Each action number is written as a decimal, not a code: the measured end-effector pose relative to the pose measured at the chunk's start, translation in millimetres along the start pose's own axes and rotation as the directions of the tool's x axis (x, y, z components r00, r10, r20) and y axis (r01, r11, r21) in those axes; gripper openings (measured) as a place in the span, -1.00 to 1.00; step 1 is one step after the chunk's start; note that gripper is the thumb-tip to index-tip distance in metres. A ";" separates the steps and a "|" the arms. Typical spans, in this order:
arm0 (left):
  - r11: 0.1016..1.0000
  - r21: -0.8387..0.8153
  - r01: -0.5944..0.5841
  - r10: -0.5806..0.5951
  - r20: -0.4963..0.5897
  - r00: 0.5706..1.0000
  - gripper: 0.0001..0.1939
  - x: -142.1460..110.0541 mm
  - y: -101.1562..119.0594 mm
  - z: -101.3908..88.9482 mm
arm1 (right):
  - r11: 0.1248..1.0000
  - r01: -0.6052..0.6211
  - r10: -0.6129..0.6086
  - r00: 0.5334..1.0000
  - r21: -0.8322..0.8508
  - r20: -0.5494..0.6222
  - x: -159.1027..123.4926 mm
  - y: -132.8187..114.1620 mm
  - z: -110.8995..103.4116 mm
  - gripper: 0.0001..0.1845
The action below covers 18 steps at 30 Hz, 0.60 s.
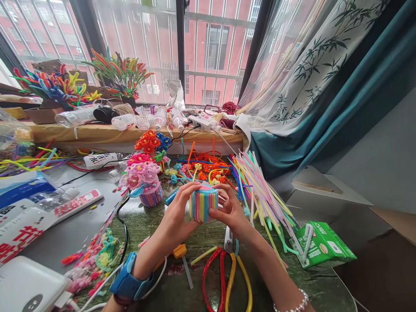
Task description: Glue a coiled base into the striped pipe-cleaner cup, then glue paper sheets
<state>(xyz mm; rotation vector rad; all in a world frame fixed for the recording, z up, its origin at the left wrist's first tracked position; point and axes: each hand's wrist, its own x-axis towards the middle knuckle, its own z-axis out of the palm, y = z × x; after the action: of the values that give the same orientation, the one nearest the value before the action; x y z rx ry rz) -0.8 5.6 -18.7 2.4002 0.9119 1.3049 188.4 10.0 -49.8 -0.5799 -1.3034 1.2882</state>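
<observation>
Striped in pastel colours, the pot (204, 209) is seen in the head view between the two hands, lifted above the green table (320, 287). Left hand (178, 213) is curved around its left side, with fingertips on the top rim. Right hand (234, 213) pinches the opposite side, the thumb on the front wall and fingers at the rim.

About the writing, I must be careful. Right of the pot and nearer, the green carton (328, 246) has white letters, which are too slanted for me to read. Far left of the pot, a large white label (22, 236) carries red characters, and the bottle (101, 160) behind it shows black ones; I cannot read either surely. The power bank (27, 284), at near left, has a dark oval mark, also unreadable.

About the edges and room: the rounded table edge (348, 291) lies to the near right of the pot, and the carton is close to it. Between carton and right forearm, a strip of table top is visible. Directly nearer than the pot, scissors (229, 242) occupy the place between the forearms. Behind the pot, flowers (143, 174) stand at left and loose stems (256, 182) spread at right, so the side room is narrow.
</observation>
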 end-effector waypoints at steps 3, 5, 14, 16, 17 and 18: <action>1.000 -0.007 0.002 -0.002 0.001 1.000 -0.26 0.1 -0.1 -0.2 | 1.000 0.011 -0.010 0.998 -0.026 0.060 -0.4 -0.5 -3.1 -0.37; 1.000 -0.015 0.006 -0.006 0.000 1.000 -0.25 -0.2 -0.7 0.1 | 0.998 0.027 -0.021 0.994 -0.051 0.107 -1.4 -1.6 -5.0 -0.26; 0.997 -0.043 0.064 -0.064 0.000 0.998 -0.18 -3.6 -5.8 2.7 | 0.987 0.039 -0.016 0.989 -0.159 0.149 -3.5 -2.0 -7.2 -0.18; 0.997 -0.041 0.062 -0.063 -0.003 0.998 -0.18 -3.8 -7.0 2.6 | 0.988 0.035 -0.012 0.989 -0.152 0.146 -3.1 -0.9 -7.6 -0.18; 0.998 -0.040 0.055 -0.056 -0.004 0.998 -0.18 -3.8 -7.4 2.6 | 0.988 0.027 -0.006 0.990 -0.149 0.143 -3.1 -0.7 -7.7 -0.19; 0.998 -0.040 0.049 -0.049 -0.006 0.999 -0.19 -3.7 -7.5 2.5 | 0.989 0.018 0.003 0.990 -0.146 0.138 -3.1 -0.8 -7.8 -0.19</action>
<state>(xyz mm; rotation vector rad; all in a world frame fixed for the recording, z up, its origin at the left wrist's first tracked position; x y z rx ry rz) -3.3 9.2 -26.4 2.3294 0.9318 1.3022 196.4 9.5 -52.3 -0.5965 -1.5237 1.2505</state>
